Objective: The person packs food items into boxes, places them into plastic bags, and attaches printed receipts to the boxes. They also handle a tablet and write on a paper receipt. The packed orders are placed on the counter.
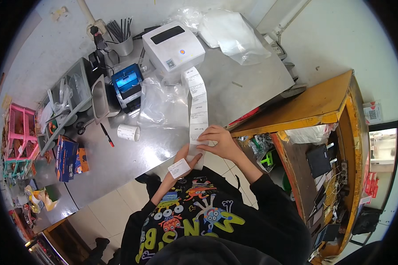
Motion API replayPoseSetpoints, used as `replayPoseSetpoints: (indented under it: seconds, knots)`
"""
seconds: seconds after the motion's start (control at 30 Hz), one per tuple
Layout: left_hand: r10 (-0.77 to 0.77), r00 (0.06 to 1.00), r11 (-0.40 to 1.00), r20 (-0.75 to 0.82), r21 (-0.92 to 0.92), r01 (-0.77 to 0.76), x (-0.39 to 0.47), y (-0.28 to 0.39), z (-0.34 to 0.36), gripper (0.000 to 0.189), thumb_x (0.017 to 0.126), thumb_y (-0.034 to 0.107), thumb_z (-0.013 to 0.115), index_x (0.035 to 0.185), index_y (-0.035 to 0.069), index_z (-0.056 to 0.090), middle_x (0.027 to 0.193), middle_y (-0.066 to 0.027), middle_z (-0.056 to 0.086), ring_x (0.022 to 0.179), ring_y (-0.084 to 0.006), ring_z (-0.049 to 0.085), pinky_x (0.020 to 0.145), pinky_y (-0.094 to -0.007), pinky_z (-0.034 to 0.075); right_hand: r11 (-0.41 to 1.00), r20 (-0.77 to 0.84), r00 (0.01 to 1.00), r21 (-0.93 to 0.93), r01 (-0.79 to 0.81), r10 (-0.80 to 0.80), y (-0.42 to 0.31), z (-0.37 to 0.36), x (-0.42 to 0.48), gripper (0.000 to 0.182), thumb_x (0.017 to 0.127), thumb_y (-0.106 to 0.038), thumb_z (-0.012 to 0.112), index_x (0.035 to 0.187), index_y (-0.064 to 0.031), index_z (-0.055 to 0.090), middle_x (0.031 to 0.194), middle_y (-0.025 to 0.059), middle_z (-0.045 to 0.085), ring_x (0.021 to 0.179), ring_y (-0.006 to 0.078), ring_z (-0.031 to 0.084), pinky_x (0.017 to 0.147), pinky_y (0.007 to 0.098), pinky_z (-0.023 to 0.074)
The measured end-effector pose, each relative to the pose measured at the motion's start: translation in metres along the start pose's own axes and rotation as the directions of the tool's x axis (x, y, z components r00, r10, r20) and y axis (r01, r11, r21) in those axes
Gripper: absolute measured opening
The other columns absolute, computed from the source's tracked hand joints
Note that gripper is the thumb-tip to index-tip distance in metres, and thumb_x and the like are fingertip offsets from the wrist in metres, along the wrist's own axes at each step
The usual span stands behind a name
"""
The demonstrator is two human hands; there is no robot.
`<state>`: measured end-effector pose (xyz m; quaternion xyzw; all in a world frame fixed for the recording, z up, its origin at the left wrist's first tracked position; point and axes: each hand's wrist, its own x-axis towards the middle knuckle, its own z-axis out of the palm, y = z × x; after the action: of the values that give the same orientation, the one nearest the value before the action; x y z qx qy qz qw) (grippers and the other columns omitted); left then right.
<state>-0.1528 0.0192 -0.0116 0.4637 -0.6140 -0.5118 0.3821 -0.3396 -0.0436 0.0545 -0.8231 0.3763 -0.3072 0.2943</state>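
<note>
A long strip of printed white labels point(199, 112) trails from the white label printer point(174, 44) towards my body, past the front edge of the steel table. My right hand point(221, 143) pinches the strip between thumb and fingers near its lower end. Just below, my left hand point(182, 153) holds the strip from underneath, its thumb along the edge; some of its fingers are hidden. A separate printed label point(179, 168) lies flat on the back of that hand near the wrist; whether it is stuck there I cannot tell.
Clear plastic bags point(162, 102) lie left of the strip. Farther left are a label roll point(128, 132), a marker point(106, 135), scissors point(83, 126), a blue-lit device point(127, 82) and a steel container point(101, 99). A wooden shelf unit point(298, 109) stands close on the right.
</note>
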Motion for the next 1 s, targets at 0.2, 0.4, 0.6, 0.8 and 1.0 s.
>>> replayPoseSetpoints:
  seconds: [0.2,0.4,0.6,0.8,1.0]
  knots:
    - [0.019,1.0,1.0,0.023,-0.017,-0.019,-0.002,-0.003,-0.006,0.047,0.084,0.015,0.068,0.125,0.003,0.05,0.111,-0.0182,0.062,0.102,-0.0315,0.06,0.088,-0.0361,0.047,0.997,0.077,0.997,-0.077,0.016,-0.01,0.001,0.002,0.001,0.014,0.075,-0.016,0.074,0.086,-0.0082,0.072,0.086,0.0031,0.067,0.086,0.0202,0.061,0.079,0.0343,0.0434]
    - [0.1,0.995,0.988,-0.004,0.116,-0.099,-0.004,-0.006,-0.012,0.038,0.083,0.017,0.071,0.114,0.0,0.057,0.101,-0.017,0.065,0.092,-0.0267,0.064,0.08,-0.0335,0.049,0.993,0.127,0.992,-0.115,-0.002,0.017,-0.014,0.006,0.005,0.012,0.079,-0.016,0.071,0.088,-0.0081,0.072,0.089,0.0045,0.068,0.087,0.0206,0.062,0.082,0.0347,0.0433]
    - [0.03,0.994,0.999,0.101,-0.021,-0.028,-0.01,-0.012,-0.027,0.03,0.083,0.016,0.069,0.106,-0.001,0.061,0.094,-0.0172,0.065,0.088,-0.0318,0.063,0.078,-0.0354,0.049,0.965,0.22,0.96,0.158,-0.212,0.175,-0.025,0.004,0.01,0.014,0.082,-0.008,0.068,0.094,-0.0019,0.071,0.094,0.0114,0.068,0.089,0.0254,0.063,0.079,0.0353,0.0484]
    - [0.143,0.988,0.986,0.049,-0.095,-0.138,-0.024,-0.024,-0.053,0.057,0.081,0.015,0.07,0.131,0.001,0.046,0.113,-0.02,0.059,0.101,-0.0329,0.059,0.091,-0.0354,0.045,0.933,0.034,0.94,0.114,-0.342,0.341,-0.04,0.013,0.015,0.012,0.083,-0.004,0.066,0.093,0.0013,0.07,0.092,0.0131,0.068,0.082,0.0241,0.063,0.076,0.0318,0.0493]
    - [0.05,0.998,0.999,-0.023,0.015,-0.05,-0.08,-0.001,-0.149,0.065,0.088,0.03,0.064,0.14,0.002,0.037,0.135,-0.0202,0.042,0.123,-0.0317,0.045,0.104,-0.0418,0.036,0.92,-0.308,0.948,-0.388,-0.053,-0.075,-0.11,0.088,0.044,0.007,0.083,-0.002,0.065,0.088,-0.0035,0.068,0.091,0.0117,0.066,0.08,0.0246,0.061,0.076,0.0331,0.0497]
